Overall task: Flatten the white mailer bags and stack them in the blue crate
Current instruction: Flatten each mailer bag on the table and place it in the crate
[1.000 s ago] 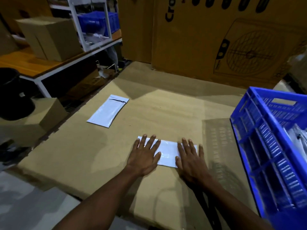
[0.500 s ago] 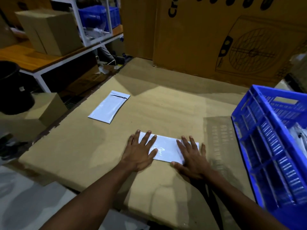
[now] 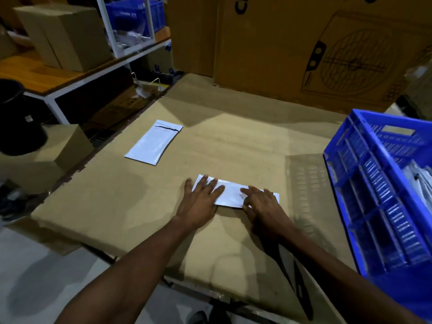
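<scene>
A white mailer bag [image 3: 231, 192] lies flat on the cardboard work surface [image 3: 233, 141] in front of me. My left hand [image 3: 201, 199] presses its left end with straight fingers. My right hand [image 3: 261, 202] lies on its right end, fingers pointing left across the bag and thumb at the near edge. A second white mailer bag [image 3: 154, 141] rests alone at the far left of the surface. The blue crate [image 3: 374, 183] stands at the right, with white bags [image 3: 420, 176] partly visible inside.
A big printed carton [image 3: 327, 47] walls off the back. A wooden table with a cardboard box [image 3: 65, 36] and a white rack stands at the left. A black bin [image 3: 16, 118] sits on a box beside the surface's left edge.
My right hand has turned and slid leftward over the bag, its fingers now pointing across it. The left hand stays pressed on the left end. The view shifted slightly.
</scene>
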A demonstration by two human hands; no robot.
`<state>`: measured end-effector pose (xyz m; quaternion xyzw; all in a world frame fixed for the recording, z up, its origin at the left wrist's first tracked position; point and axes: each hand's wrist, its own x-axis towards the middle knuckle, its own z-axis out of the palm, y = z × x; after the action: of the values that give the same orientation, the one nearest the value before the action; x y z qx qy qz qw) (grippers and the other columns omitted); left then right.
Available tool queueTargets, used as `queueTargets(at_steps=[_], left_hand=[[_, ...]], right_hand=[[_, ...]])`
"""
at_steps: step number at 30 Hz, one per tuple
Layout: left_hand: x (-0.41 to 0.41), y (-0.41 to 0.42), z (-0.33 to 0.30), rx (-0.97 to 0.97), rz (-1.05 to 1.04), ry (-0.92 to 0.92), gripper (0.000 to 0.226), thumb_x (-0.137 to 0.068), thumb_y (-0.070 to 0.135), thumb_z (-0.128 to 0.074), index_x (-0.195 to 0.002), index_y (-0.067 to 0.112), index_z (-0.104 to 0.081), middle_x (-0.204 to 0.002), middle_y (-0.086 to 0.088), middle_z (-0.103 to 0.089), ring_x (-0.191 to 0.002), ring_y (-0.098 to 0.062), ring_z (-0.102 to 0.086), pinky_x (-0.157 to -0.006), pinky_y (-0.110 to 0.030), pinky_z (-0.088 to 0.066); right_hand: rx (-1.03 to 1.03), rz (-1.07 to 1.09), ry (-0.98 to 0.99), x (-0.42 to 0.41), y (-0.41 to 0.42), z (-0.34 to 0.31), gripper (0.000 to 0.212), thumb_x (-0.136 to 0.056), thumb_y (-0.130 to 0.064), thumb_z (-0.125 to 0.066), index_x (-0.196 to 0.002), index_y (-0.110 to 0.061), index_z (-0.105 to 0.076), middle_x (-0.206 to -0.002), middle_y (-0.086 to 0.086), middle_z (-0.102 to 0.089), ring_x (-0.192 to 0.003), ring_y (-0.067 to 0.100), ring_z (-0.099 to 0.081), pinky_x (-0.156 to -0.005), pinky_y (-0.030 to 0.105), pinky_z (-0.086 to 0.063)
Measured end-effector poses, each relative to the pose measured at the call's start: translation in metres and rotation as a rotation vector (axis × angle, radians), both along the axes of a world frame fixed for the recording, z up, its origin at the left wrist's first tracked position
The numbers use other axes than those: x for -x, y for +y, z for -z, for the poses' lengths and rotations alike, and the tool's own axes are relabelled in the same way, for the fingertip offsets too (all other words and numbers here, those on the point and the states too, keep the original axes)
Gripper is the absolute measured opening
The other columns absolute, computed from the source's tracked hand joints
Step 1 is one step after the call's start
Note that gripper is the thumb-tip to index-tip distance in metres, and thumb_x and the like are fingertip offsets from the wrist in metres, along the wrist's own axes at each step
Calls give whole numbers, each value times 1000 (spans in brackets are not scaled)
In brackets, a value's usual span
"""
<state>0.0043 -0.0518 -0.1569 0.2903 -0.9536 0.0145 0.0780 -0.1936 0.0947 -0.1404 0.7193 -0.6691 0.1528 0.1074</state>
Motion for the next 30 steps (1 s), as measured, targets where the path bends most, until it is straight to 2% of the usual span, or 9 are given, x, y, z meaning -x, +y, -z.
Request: queueTargets(at_steps=[5, 8, 10, 13, 15, 18, 20, 24, 30], left_hand=[[0, 3, 4, -56, -53, 34, 70, -76, 16, -75, -142, 29, -56, -146, -4, -56, -136, -28, -51, -101, -72, -35], [-1, 4, 2, -115, -40, 27, 69, -85, 13, -65, -150, 31, -46, -156, -3, -46, -145, -27, -40, -108, -70, -26], [-1, 3, 2, -131, -32, 42, 69, -88, 16, -62, -152, 30, -43, -158, -3, -42, -146, -27, -38, -109, -69, -26], [-1, 4, 4, -123, -53, 118, 66, -89, 33, -58, -152, 25, -41, -154, -6, -47, -140, -29, -46, -104, -63, -37], [-1, 5, 3, -145, -108, 235, 71, -91, 43, -45, -156, 18, -32, -156, -9, -44, -140, -29, -45, -107, -59, -39], [2, 7, 3, -174, -163, 305, 82, -91, 49, -41, -159, 10, -20, -158, -12, -39, -142, -28, -40, -112, -57, -33], [4, 9, 2, -187, -178, 253, 82, -93, 50, -45, -160, 11, -16, -158, -11, -37, -143, -27, -37, -116, -56, -28], [13, 23, -1, -130, -161, 133, 67, -95, 56, -32, -150, 18, -40, -158, -6, -38, -143, -26, -32, -116, -57, -22], [51, 54, -12, -107, -96, 109, 50, -96, 50, -30, -127, 22, -58, -149, -1, -49, -131, -26, -43, -108, -54, -30]], right_hand=[[-66, -281, 299, -16, 18, -14, 56, -69, -17, -51, -124, -21, -61, -143, -8, -54, -145, 35, -32, -106, 75, -22], [-181, -291, 406, -16, 12, -13, 48, -73, -13, -49, -117, -21, -68, -140, -6, -58, -141, 40, -36, -101, 72, -34], [-185, -294, 403, -15, 6, -15, 38, -78, -10, -51, -109, -18, -70, -130, -1, -65, -132, 40, -49, -94, 60, -49], [-153, -260, 360, -10, -3, -32, 31, -83, -8, -45, -102, -16, -68, -114, 2, -69, -116, 33, -63, -64, 40, -57], [-201, -202, 299, -4, -6, -52, 21, -84, -16, -56, -105, -20, -60, -121, 3, -64, -109, 32, -64, -55, 38, -53], [-239, -112, 220, 10, -4, -85, 19, -91, -31, -51, -108, -24, -54, -129, -1, -57, -97, 33, -63, -59, 41, -53], [-209, -71, 130, 25, -2, -104, 32, -88, -25, -43, -115, -23, -60, -131, -1, -60, -96, 34, -67, -65, 43, -55], [-117, 35, -12, 58, 6, -137, 43, -79, -2, -59, -120, -13, -66, -115, 12, -71, -91, 37, -70, -70, 44, -56], [38, 174, -192, 98, 43, -182, 41, -79, 4, -62, -116, -10, -70, -105, 7, -75, -96, 27, -72, -86, 44, -57]])
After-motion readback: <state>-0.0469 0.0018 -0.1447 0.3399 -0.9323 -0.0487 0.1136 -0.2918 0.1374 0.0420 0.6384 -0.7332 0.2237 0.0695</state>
